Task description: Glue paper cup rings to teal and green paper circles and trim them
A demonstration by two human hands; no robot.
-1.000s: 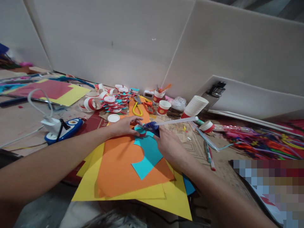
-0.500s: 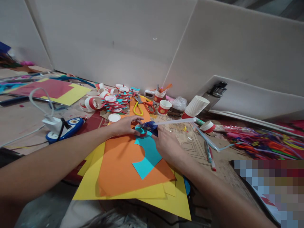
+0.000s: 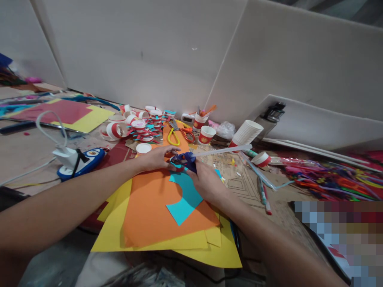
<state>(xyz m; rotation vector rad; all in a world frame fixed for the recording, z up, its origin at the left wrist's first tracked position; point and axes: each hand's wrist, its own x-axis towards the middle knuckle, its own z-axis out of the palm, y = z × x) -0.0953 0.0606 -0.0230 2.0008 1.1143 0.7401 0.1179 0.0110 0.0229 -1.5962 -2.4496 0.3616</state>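
My right hand (image 3: pixel 208 179) is closed round a blue glue gun (image 3: pixel 188 157). A long translucent glue stick (image 3: pixel 224 150) sticks out of its back to the right. My left hand (image 3: pixel 157 158) curls round a small red paper-cup piece (image 3: pixel 178 169) with a turquoise top, partly hidden by the fingers and the gun. The gun's nozzle points at this piece; whether they touch I cannot tell. Beneath both hands lies a cut turquoise sheet (image 3: pixel 187 199) on orange paper (image 3: pixel 149 215), with yellow paper (image 3: pixel 110 237) below that.
Several cut cup pieces (image 3: pixel 138 125) cluster behind my left hand. Scissors (image 3: pixel 173 137), a paper cup (image 3: pixel 206 135) and a leaning cup stack (image 3: pixel 247 133) stand further back. Pens (image 3: pixel 265 195) and pipe cleaners (image 3: pixel 338 175) lie right. A power strip (image 3: pixel 80 163) sits left.
The glue gun has shifted slightly left and tilted over the cup piece, its glue stick moving with it. My left hand stays nearly in place, still on the piece.
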